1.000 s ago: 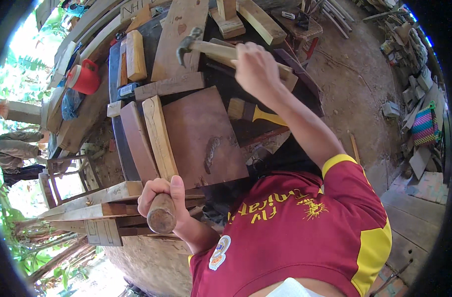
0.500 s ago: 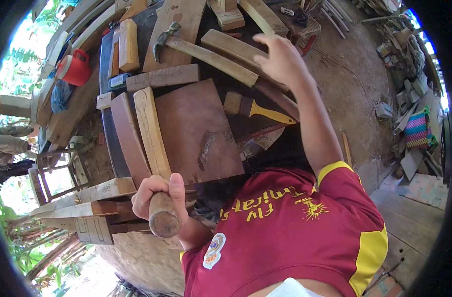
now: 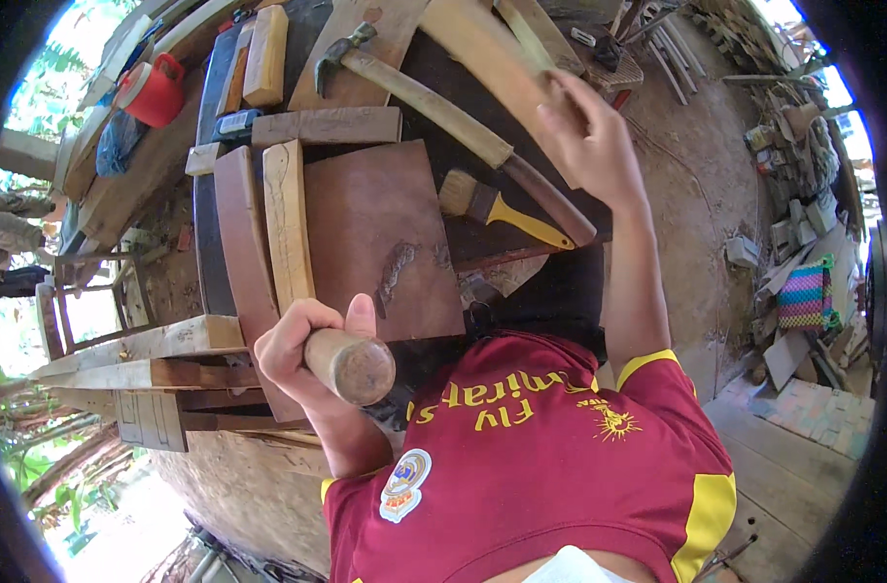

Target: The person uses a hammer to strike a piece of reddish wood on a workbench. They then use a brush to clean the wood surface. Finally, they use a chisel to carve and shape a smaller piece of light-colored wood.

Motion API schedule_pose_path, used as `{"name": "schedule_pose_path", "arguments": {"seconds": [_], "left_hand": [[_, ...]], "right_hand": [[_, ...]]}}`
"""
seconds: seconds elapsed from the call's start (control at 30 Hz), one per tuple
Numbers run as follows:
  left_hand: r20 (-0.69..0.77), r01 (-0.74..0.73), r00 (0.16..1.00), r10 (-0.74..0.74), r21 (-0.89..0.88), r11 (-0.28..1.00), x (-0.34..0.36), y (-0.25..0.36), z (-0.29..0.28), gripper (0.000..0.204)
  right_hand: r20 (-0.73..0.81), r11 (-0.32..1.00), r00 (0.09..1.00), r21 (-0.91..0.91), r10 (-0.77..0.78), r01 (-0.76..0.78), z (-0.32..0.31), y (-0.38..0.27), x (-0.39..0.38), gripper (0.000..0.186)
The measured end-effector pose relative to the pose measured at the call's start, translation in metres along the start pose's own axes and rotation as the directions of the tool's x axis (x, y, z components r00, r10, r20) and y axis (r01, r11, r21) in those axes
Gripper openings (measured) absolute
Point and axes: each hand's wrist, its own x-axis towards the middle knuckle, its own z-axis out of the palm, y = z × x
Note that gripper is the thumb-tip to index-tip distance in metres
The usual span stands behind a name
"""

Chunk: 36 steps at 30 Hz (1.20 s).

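Observation:
My left hand (image 3: 293,350) is wrapped round a thick round wooden rod (image 3: 367,371), its blunt end toward me. Beside that hand lie a pale wooden piece (image 3: 287,219) with a line drawn along it and a reddish-brown curved strip (image 3: 241,228). At the far right of the bench my right hand (image 3: 604,146) grips the edge of a long wooden block (image 3: 492,68), blurred by motion and tilted. Below the block lie a claw hammer (image 3: 429,112), a brown rounded stick (image 3: 550,201) in line with its handle, and a yellow-handled brush (image 3: 511,212).
A brown square board (image 3: 370,233) lies mid-bench, with a wooden bar (image 3: 327,125) across its far side. A red jug (image 3: 152,90) stands far left. Planks (image 3: 161,340) jut out at the near left. Scrap wood and a colourful woven bag (image 3: 806,296) are at right.
My right hand, earlier open above the block, has closed on it and lifted it off the bench. My left hand has tilted the rod, its end swinging right. The view has shifted slightly.

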Motion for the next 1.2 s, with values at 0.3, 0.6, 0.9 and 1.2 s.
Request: {"name": "schedule_pose_path", "arguments": {"seconds": [0.3,0.6,0.9,1.2], "left_hand": [[0.007,-0.014,1.000,0.015,-0.116,0.993,0.003,-0.005,0.002,0.035],[0.045,-0.104,0.992,0.117,-0.219,0.970,-0.005,-0.019,0.001,0.028],[0.038,-0.144,0.987,0.157,-0.231,0.962,-0.006,-0.020,0.009,0.022],[-0.061,-0.201,0.979,0.193,-0.166,0.965,-0.006,-0.017,0.024,0.021]], "right_hand": [[0.628,0.271,0.778,0.744,0.031,-0.611,0.037,-0.041,-0.040,0.059],[0.733,0.410,0.679,0.633,-0.044,-0.657,0.109,-0.123,-0.038,0.068],[0.768,0.421,0.636,0.602,-0.072,-0.679,0.134,-0.141,-0.038,0.065],[0.849,0.554,0.516,0.488,-0.119,-0.675,0.144,-0.135,-0.027,0.048]]}}
